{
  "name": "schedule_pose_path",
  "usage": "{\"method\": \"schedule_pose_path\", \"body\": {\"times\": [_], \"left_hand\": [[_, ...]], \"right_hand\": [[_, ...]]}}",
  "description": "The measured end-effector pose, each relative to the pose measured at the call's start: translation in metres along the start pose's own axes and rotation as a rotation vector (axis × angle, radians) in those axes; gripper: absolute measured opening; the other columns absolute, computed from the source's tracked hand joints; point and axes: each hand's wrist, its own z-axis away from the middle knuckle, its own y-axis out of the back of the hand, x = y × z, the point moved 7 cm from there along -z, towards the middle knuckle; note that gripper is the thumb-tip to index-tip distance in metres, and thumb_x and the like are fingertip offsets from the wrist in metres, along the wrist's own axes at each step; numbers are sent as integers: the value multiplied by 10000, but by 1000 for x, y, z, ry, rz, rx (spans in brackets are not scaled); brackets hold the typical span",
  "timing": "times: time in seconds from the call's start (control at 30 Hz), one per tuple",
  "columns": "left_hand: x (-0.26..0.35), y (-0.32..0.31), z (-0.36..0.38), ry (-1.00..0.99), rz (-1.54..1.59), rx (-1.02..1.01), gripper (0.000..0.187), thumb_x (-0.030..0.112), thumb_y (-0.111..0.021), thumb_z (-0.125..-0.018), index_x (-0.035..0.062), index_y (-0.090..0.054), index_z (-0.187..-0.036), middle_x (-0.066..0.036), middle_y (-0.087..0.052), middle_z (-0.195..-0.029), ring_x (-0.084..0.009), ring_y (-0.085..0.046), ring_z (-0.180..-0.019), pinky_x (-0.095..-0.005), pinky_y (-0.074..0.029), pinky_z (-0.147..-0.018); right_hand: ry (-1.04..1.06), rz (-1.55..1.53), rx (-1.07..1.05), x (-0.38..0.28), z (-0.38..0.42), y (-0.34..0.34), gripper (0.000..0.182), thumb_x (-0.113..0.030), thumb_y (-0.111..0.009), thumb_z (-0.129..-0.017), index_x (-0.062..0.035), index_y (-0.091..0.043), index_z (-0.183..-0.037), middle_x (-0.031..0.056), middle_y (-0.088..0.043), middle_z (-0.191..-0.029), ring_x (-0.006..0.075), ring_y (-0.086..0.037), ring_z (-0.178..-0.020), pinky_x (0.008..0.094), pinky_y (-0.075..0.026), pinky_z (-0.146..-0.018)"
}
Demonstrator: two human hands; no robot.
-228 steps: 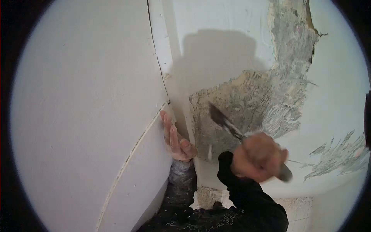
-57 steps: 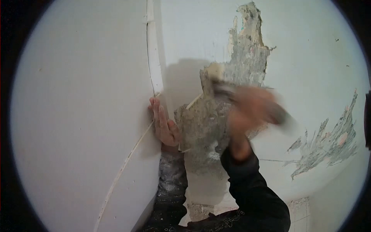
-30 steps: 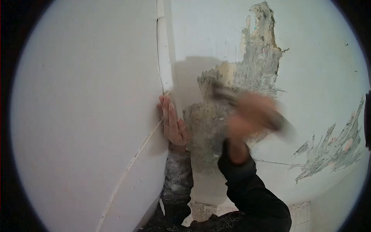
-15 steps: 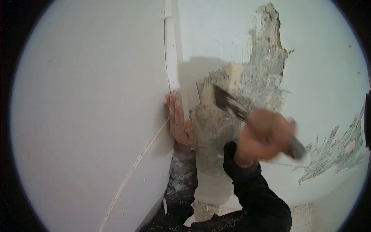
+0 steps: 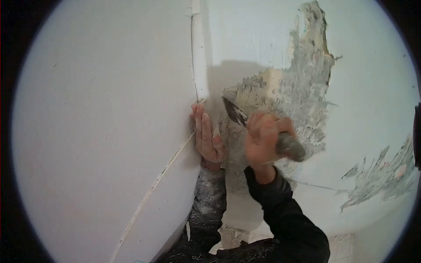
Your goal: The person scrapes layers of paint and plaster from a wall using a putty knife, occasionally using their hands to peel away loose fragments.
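Observation:
My right hand (image 5: 263, 140) is wrapped round the handle of a scraper (image 5: 236, 113), whose dark blade points up and to the left. The blade's tip meets the wall at the left edge of a stripped, rough grey patch (image 5: 302, 87). Against the white corner strip (image 5: 199, 61), my left hand (image 5: 209, 138) lies with its fingers stretched upward, holding nothing that I can see. Pale dust covers the left sleeve.
A smooth white wall panel (image 5: 109, 101) fills the left side, with a narrow pale seam (image 5: 151, 190) slanting across it. Another scraped patch (image 5: 381, 179) marks the wall at lower right. Tiles (image 5: 342, 247) show low down.
The scraper in my right hand has swung left, bringing its blade nearer to the corner. My left hand stays at the strip. The view has shifted slightly.

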Motion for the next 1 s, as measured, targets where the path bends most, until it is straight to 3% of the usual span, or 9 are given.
{"method": "schedule_pose_path", "body": {"times": [0.13, 0.27, 0.43, 0.5, 0.6, 0.7, 0.9, 0.97, 1.0], "left_hand": [[0, -2, -1, -16, -3, 21, 472, 279, -249, -964, 1, -332, -1336, -246, -363, -1350, -418, -303, -1281, -522, -226, -1055], [3, -1, 1, -32, -71, -10, 476, 256, -213, -967, -44, -330, -1317, -250, -363, -1345, -428, -328, -1259, -525, -279, -1037], [-1, -3, -1, -52, -56, 25, 486, 272, -214, -966, -40, -330, -1319, -254, -371, -1338, -425, -329, -1260, -524, -276, -1038], [4, 1, 3, -36, -65, 14, 490, 275, -213, -966, -43, -329, -1319, -255, -373, -1335, -423, -328, -1262, -523, -276, -1039], [5, 1, 2, -25, -73, -10, 493, 274, -209, -965, -49, -329, -1317, -256, -377, -1332, -423, -328, -1262, -523, -278, -1039], [2, -1, -1, -44, -58, 18, 496, 277, -211, -966, -54, -330, -1315, -257, -376, -1332, -426, -329, -1260, -525, -279, -1037], [6, 4, 4, -32, -71, -7, 500, 272, -212, -965, -66, -321, -1317, -257, -370, -1337, -426, -326, -1261, -527, -279, -1036], [2, 0, 3, -70, -48, 35, 497, 264, -211, -964, -70, -320, -1316, -258, -368, -1339, -424, -323, -1264, -524, -277, -1038], [0, -2, 0, -70, -48, 39, 495, 263, -212, -965, -69, -321, -1316, -258, -366, -1340, -423, -322, -1265, -522, -275, -1039]], "right_hand": [[-170, -372, -79, -6, -21, -9, 234, -85, -405, -868, -105, -312, -655, -25, -249, -459, 67, -206, -392, 251, -226, -375], [-360, -124, -120, 46, 16, -50, 243, -137, -386, -886, -98, -313, -657, -16, -261, -458, 81, -205, -383, 258, -245, -370], [340, 558, -297, -18, -7, -31, 152, -124, -391, -885, -94, -404, -736, 17, -370, -525, 111, -312, -391, 249, -296, -395], [667, 785, -224, 31, 28, -27, 67, -140, -484, -890, -103, -495, -836, 51, -493, -666, 142, -379, -430, 269, -349, -422], [443, 804, -321, 12, 20, -31, 172, -190, -418, -890, -106, -418, -740, 15, -415, -556, 114, -359, -418, 234, -307, -407], [-96, -348, 8, -13, -2, 6, 241, -196, -420, -867, -117, -336, -655, -30, -359, -501, 70, -334, -437, 208, -272, -416], [453, 792, -208, -17, 21, -39, 240, -153, -414, -859, -141, -326, -637, -53, -301, -511, 51, -265, -448, 218, -240, -418], [318, 489, -208, -17, 10, -29, 233, -137, -410, -857, -138, -327, -639, -53, -286, -504, 56, -253, -441, 226, -235, -415], [82, 17, -155, -21, -4, -11, 224, -121, -410, -854, -134, -331, -644, -50, -279, -498, 60, -248, -434, 231, -234, -414]]}}
